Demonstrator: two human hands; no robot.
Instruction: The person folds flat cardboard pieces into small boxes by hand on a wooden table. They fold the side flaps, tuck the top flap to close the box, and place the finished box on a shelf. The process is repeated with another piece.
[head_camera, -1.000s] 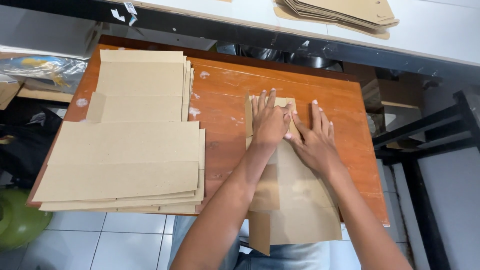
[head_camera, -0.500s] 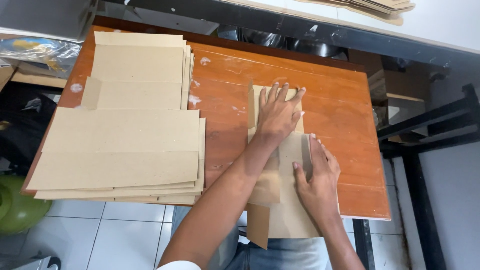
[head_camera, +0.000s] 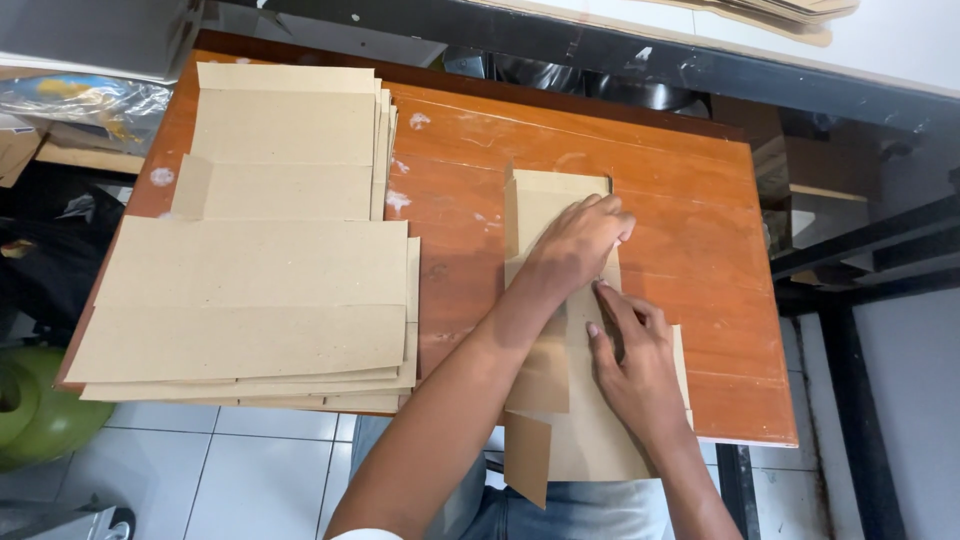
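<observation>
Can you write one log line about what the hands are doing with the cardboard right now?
left hand: flat on folded cardboard piece | right hand: pressing its lower part | cardboard stack: at left on table

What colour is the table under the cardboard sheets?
Orange-brown wood with white scuff marks on the table, seen in the head view.

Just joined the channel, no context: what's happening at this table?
A person is pressing both hands on a folded brown cardboard blank that lies on an orange wooden table. The left hand lies flat on the upper part; the right hand presses lower down, fingers along a crease. The blank's near end hangs over the table edge. To the left sits a stack of flat cardboard blanks, untouched. More cardboard lies on the white surface beyond.
</observation>
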